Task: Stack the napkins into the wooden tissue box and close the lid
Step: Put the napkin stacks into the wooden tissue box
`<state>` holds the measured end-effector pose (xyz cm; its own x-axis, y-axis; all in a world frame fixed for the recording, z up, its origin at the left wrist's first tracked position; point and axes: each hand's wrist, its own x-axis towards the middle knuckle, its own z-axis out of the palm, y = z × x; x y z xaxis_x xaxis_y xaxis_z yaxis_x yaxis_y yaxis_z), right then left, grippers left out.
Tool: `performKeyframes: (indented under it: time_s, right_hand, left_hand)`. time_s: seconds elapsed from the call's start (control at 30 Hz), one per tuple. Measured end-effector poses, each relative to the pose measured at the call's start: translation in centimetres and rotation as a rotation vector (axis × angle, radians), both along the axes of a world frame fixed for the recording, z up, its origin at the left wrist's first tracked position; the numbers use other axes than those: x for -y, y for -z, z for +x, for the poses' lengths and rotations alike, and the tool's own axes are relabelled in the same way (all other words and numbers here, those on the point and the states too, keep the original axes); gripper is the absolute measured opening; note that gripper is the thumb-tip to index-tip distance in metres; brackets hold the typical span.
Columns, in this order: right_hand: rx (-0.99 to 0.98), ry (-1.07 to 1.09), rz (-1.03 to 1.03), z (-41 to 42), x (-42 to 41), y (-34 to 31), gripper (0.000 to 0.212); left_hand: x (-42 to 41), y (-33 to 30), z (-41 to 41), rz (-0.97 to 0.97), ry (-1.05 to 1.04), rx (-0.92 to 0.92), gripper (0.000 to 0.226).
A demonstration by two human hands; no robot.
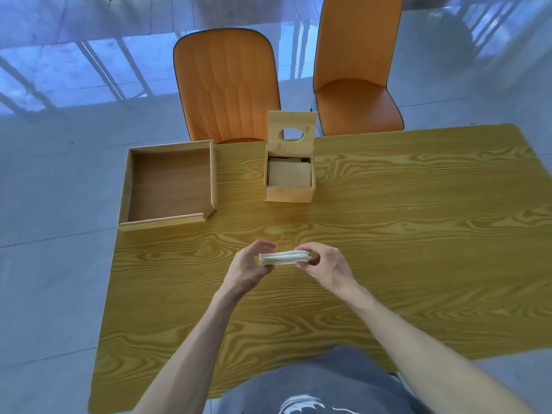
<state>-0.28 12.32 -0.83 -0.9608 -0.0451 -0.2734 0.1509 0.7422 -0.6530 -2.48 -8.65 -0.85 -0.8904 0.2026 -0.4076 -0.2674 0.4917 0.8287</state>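
A flat stack of pale napkins (283, 257) is held edge-on above the middle of the table, my left hand (249, 268) gripping its left end and my right hand (327, 265) its right end. Beyond the hands stands the small wooden tissue box (289, 194), open at the top. Its lid (292, 130), with an oval hole, stands upright at the box's far edge. Inside the box lies a tan sheet or napkin; what is under it is hidden.
A shallow wooden tray (168, 182) with nothing in it lies at the table's far left corner. Two orange chairs (228, 85) (357, 70) stand behind the yellow wood-grain table (418, 234). Pale tiled floor surrounds the table.
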Motion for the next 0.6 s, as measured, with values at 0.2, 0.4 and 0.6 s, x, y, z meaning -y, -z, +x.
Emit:
performKeyframes:
  time_s: [0.2,0.4,0.6]
  right_hand:
    - [-0.044,0.035,-0.027,-0.3,-0.7,0.3,0.030]
    - [-0.023,0.027,-0.044,-0.3,-1.0,0.9,0.032]
    - [0.011,0.117,-0.149,-2.1,-1.3,0.2,0.030]
  left_hand:
    - [-1.0,-0.4,-0.4,-0.022,-0.028,-0.081,0.027]
    - [-1.0,0.5,-0.4,-0.080,0.005,-0.078,0.028]
    - [-0.6,0.1,-2.8,0.033,-0.101,-0.025,0.028]
